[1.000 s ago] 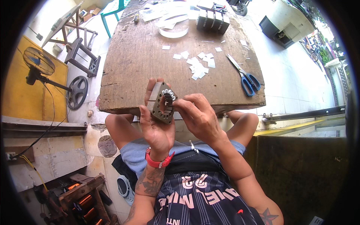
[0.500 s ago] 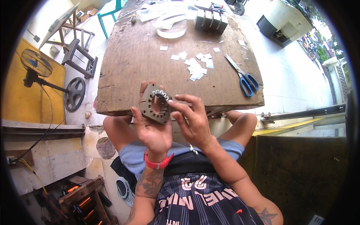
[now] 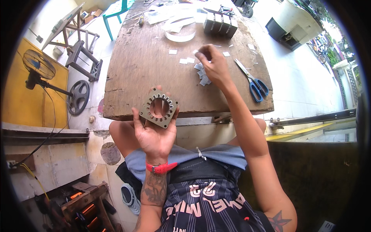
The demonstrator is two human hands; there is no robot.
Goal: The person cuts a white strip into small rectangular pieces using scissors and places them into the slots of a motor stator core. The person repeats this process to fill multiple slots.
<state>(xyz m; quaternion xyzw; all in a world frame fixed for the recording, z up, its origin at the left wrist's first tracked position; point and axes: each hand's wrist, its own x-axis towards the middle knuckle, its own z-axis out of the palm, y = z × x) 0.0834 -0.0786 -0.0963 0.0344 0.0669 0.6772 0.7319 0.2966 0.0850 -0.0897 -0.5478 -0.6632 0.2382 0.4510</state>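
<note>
My left hand [image 3: 156, 135] is palm up with its fingers round the underside of a grey stator core [image 3: 162, 121], a squarish metal block with a round hole ringed by slots. White paper liners show in several slots along its far side. Out over the table, my right hand [image 3: 217, 66] pinches a small white piece of paper [image 3: 196, 52] between thumb and fingertips. Just below that hand lies a pile of cut white paper pieces [image 3: 203, 78], partly hidden by it. A few single pieces [image 3: 187, 60] lie to the left.
Blue-handled scissors [image 3: 256, 87] lie on the wooden table [image 3: 131, 77] to the right. At the far side are dark slotted blocks [image 3: 220, 25], a curled white paper strip [image 3: 180, 36] and a screwdriver [image 3: 141, 19]. A fan [image 3: 38, 65] stands at the left.
My right hand has left the stator core, reached forward to the paper pile and now pinches a piece. My left hand has turned the stator core flatter, its round hole facing up.
</note>
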